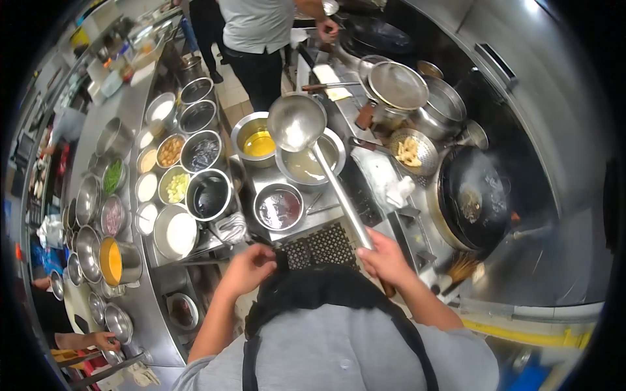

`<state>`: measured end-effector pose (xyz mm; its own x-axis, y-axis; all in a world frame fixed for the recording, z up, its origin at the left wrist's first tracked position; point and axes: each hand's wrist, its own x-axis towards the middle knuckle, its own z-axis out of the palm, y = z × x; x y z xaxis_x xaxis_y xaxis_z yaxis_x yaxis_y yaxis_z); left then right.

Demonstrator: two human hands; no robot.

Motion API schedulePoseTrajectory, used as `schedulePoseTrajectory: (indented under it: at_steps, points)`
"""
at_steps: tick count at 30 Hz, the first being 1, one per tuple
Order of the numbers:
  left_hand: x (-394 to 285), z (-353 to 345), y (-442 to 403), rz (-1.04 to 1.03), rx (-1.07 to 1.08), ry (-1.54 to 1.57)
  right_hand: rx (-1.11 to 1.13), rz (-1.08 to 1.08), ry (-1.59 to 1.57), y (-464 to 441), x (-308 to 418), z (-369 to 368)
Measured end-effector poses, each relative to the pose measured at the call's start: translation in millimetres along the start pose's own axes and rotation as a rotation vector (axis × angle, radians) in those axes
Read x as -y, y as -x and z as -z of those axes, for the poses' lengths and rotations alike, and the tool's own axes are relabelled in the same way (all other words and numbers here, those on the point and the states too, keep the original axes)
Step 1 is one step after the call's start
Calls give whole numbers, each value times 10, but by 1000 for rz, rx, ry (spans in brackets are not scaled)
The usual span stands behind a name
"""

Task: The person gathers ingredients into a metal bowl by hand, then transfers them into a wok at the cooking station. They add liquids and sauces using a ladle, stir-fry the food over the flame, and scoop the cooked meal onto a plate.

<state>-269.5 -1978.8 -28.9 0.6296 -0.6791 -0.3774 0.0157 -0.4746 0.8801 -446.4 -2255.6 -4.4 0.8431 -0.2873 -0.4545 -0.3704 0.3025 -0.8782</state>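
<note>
My right hand [388, 257] is closed around the handle of a large steel ladle [297, 122]. The ladle's bowl hangs above a pot of cloudy liquid [310, 163] and beside a pot of yellow oil [259, 142]. Close to my waist, my left hand [251, 268] has its fingers curled in by a dark edge; what they hold, if anything, is hidden. A pot of dark red liquid [278, 207] stands just beyond it. To the right, a black wok [473, 195] has small bits of food in it.
A perforated strainer [412, 151] holds pale yellow pieces beside the wok. Behind it sits a fine mesh strainer [398, 85]. Several seasoning containers, one with dark liquid [208, 194], line the left counter. A co-worker [257, 39] stands ahead; another person's hand [104, 340] shows lower left.
</note>
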Motion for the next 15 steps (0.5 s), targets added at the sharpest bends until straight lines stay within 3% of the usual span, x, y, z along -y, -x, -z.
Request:
schedulePoseTrajectory:
  at_steps: [2, 4, 5, 7, 11, 14, 15]
  points:
    - [84, 343, 31, -22, -8, 78, -19, -80, 113, -596, -128, -145]
    - [268, 676, 72, -37, 15, 210, -265, 387, 838, -1273, -507, -176]
    - [257, 853, 112, -66, 18, 153, -269, 379, 843, -1432, -576, -253]
    - [384, 1116, 156, -77, 2, 262, -404, 131, 923, -1673, -622, -371]
    - [563, 1501, 152, -52, -14, 435, -372, 10, 904, -1737, -653, -543]
    - [614, 1594, 98, -54, -17, 448, -354, 67, 955, -1793, -845, -503]
    - [607, 1599, 86, -48, -15, 435, -331, -30, 815, -1775, -850, -513]
